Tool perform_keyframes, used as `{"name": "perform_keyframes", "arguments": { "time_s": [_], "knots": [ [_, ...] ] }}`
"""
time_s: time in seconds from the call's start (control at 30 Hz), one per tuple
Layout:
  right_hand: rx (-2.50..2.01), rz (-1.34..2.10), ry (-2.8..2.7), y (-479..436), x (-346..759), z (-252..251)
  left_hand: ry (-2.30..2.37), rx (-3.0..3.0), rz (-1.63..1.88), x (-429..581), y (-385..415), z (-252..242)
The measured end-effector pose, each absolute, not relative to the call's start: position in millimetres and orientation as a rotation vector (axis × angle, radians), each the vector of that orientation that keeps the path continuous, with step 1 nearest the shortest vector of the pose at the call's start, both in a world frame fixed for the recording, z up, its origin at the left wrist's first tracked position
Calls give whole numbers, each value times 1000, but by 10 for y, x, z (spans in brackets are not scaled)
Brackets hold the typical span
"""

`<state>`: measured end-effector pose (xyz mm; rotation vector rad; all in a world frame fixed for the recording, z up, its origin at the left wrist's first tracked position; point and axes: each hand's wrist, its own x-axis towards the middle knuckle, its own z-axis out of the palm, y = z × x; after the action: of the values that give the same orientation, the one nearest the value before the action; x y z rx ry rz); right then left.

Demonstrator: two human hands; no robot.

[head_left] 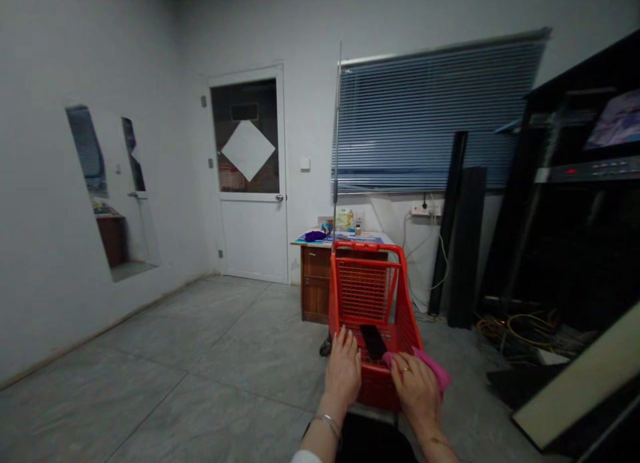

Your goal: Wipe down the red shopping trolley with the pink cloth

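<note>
A red plastic shopping cart (367,292) stands in front of me, its basket towards me and its handle bar at the far side. My left hand (344,366) is at the near left corner of the basket, fingers stretched out and slightly apart; whether it touches the rim is hard to tell. At the near right corner, my right hand (417,386) has its fingers closed on a pink cloth (436,371), which sticks out on both sides of the hand. A dark flat object like a phone (373,342) lies inside the basket between my hands.
Behind the cart is a wooden desk (315,283) with a purple cloth (315,236) and small items. To the right are dark upright panels (466,246), a rack with a screen (616,120), and tangled cables (530,330). A white door (253,240) and mirror (117,203) are left.
</note>
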<state>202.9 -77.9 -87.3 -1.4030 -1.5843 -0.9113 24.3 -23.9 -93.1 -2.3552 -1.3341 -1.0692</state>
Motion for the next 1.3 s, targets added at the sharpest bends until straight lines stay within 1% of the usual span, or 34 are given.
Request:
{"name": "perform_keyframes", "arguments": {
  "time_s": [0.1,0.27,0.43,0.57,0.7,0.9,1.13,1.3],
  "knots": [
    [-1444,-934,-1511,-738,1794,-891,-1357,-2343,-1064,265,-243,-927],
    [-1419,-918,-1539,-654,1420,-939,-1322,-2383,-1029,184,-262,-873],
    [-1357,-901,-1605,-693,1754,-985,-1292,-2417,-979,109,-273,-808],
    [-1406,-917,-1534,-733,2022,-955,-1313,-2389,-998,170,-308,-793],
    [-1484,-923,-1433,-696,1812,-909,-1399,-2311,-1025,260,-324,-833],
    [-1461,-927,-1472,-646,1403,-903,-1389,-2289,-951,203,-276,-870],
    [-1380,-885,-1547,-714,1913,-933,-1366,-2311,-935,125,-312,-799],
    [-1448,-918,-1416,-704,1978,-993,-1438,-2317,-939,224,-371,-784]
  ]
}}
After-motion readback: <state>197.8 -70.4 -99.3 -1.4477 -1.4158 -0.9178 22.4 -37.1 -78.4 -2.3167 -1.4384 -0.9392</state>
